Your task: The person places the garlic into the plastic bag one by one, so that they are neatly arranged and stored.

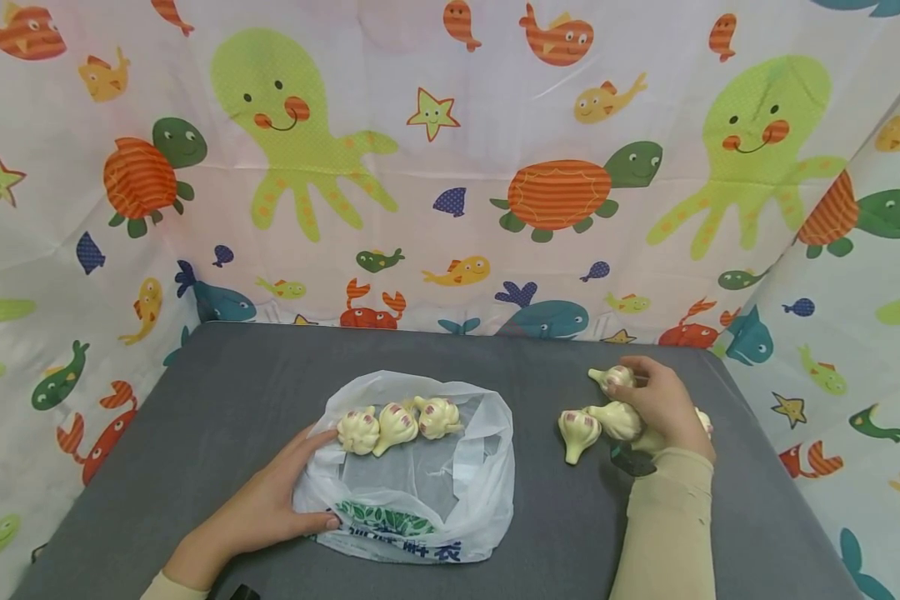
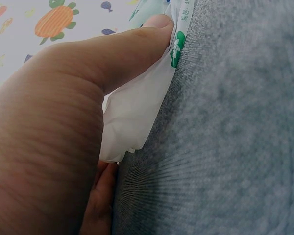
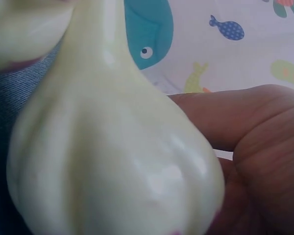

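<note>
A white plastic bag (image 1: 487, 500) with green leaf print and dark lettering lies with its mouth spread wide. Three garlic bulbs (image 1: 397, 427) sit in a row at its far side. My left hand (image 1: 270, 492) rests against the bag's left side, thumb and fingers spread apart; in the left wrist view the straight thumb (image 2: 132, 51) touches the plastic. On the right, my right hand (image 1: 663, 400) pinches a garlic bulb (image 1: 613, 379) at the back of a loose group. A large garlic bulb (image 3: 112, 156) fills much of the right wrist view, hiding part of the fingers.
More garlic bulbs (image 1: 579, 433) lie near my right hand, some partly covered by the hand and wrist. The grey table (image 1: 547, 517) runs back to a curtain (image 1: 420, 208) printed with sea animals, which also hangs along both sides.
</note>
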`<state>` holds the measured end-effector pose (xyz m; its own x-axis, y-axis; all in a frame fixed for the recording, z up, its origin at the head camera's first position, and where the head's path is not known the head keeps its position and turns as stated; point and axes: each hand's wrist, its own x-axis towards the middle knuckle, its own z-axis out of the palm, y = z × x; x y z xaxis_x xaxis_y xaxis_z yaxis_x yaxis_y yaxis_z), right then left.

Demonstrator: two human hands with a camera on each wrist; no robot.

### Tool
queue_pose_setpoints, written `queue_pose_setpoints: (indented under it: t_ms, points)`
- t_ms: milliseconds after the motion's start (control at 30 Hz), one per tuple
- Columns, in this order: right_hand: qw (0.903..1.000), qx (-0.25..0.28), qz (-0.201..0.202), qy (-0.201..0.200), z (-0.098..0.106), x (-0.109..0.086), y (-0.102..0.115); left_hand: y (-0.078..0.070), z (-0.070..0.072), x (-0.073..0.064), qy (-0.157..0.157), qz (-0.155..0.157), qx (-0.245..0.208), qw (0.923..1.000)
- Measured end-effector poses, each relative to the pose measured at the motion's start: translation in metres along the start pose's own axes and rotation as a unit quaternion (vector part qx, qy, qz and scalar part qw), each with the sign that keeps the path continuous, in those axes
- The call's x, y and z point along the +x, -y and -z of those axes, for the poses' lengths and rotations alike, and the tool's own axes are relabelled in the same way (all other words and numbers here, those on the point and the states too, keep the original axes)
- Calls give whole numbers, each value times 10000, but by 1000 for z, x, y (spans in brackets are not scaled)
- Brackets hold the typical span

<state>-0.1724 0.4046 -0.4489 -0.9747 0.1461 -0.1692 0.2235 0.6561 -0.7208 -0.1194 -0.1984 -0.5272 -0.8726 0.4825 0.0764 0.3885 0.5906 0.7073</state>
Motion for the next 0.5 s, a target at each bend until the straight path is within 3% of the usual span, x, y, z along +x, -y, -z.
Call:
queue_pose_setpoints:
  t_ms: [500]
  points:
    - [9999, -105, 6, -50, -2, 3, -3, 1, 0, 0, -7, -43, 14, 10000]
